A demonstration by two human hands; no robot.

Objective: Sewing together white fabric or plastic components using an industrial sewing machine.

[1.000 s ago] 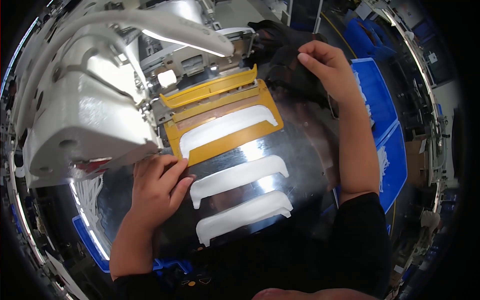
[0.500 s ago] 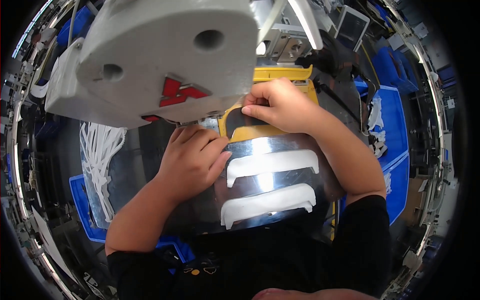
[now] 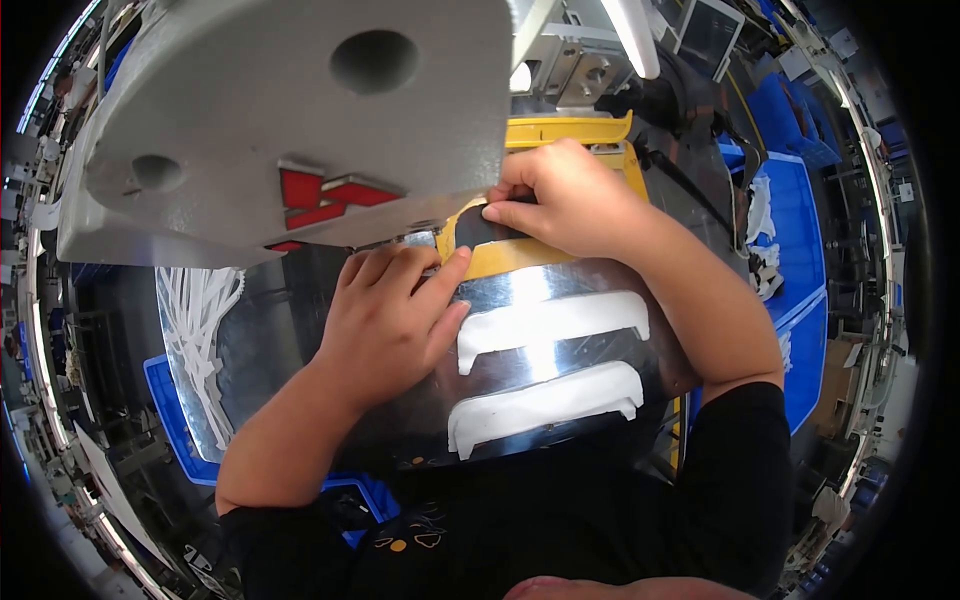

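The black fabric piece [image 3: 478,228] sits on the yellow template [image 3: 520,255], just under the front edge of the grey sewing machine head [image 3: 290,120], and we judge we are partway through laying it in: the piece is on the template but not yet released, since both our hands are on it. Two white curved strips [image 3: 548,325] lie on the shiny metal plate [image 3: 560,290] nearer to us, untouched. Our right hand [image 3: 565,200] is closed in a pinch, thumb and forefinger gripping the top right edge of the black piece. Our left hand [image 3: 395,310] lies flat and open, holding nothing, its thumb pressed against the piece's left edge. So the fabric lies between the two hands, right beneath the right fingertips and touching the left thumb
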